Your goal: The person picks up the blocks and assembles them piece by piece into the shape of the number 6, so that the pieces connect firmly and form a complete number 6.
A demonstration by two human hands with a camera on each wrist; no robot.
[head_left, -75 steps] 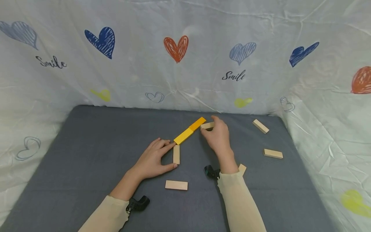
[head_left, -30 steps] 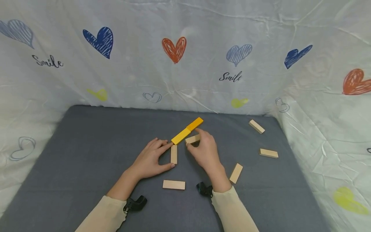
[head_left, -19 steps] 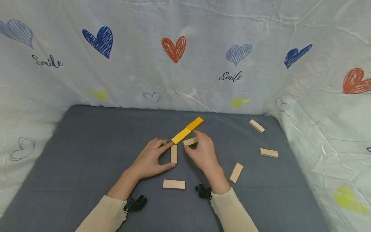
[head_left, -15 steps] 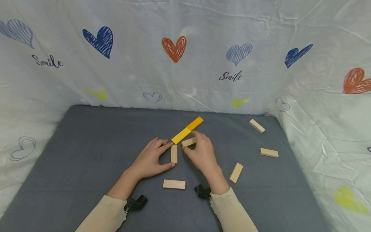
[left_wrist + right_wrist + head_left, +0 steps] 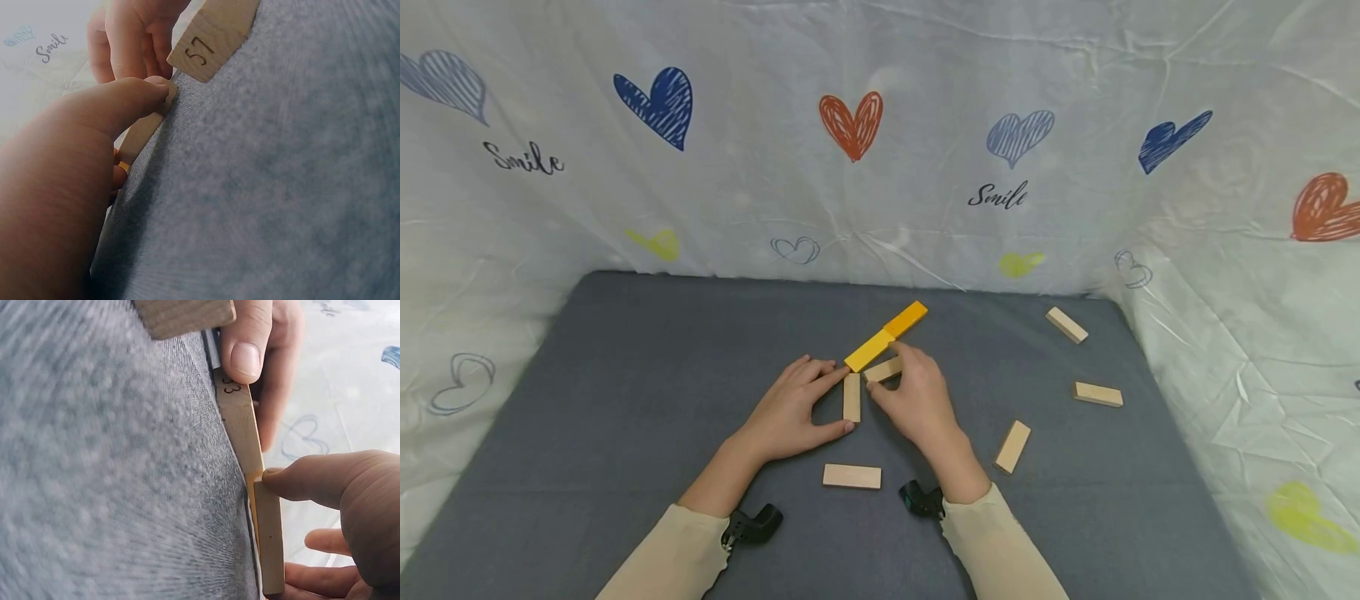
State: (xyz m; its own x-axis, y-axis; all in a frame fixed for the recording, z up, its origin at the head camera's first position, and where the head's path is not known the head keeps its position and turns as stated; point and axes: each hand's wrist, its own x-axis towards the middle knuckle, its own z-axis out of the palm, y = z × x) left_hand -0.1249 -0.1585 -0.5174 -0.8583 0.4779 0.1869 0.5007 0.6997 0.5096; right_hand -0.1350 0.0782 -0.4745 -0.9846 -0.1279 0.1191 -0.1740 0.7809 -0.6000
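Note:
In the head view my left hand [image 5: 790,412] holds a plain wooden block [image 5: 852,398] by its ends, thumb at the near end and index finger at the far one. Between thumb and fingers my right hand [image 5: 921,400] pinches a second wooden block [image 5: 882,370], slanted just to the right of the first block's far end. In the right wrist view, the left-hand block [image 5: 240,428] carries a number, partly covered by the thumb; the right-hand block [image 5: 270,544] is close to it. A yellow block [image 5: 869,351] and an orange block [image 5: 906,320] form a diagonal line behind them.
A pale block [image 5: 852,476] lies nearer the person; the left wrist view shows a block end [image 5: 209,47] marked 57. Three more wooden blocks [image 5: 1012,447] [image 5: 1098,394] [image 5: 1067,325] lie to the right on the grey cloth [image 5: 647,375]. A heart-printed sheet [image 5: 760,183] hangs behind.
My right hand has brought its wooden block from beside the orange block toward the person and leftward, close to the left-hand block. The left hand stays in place on its block.

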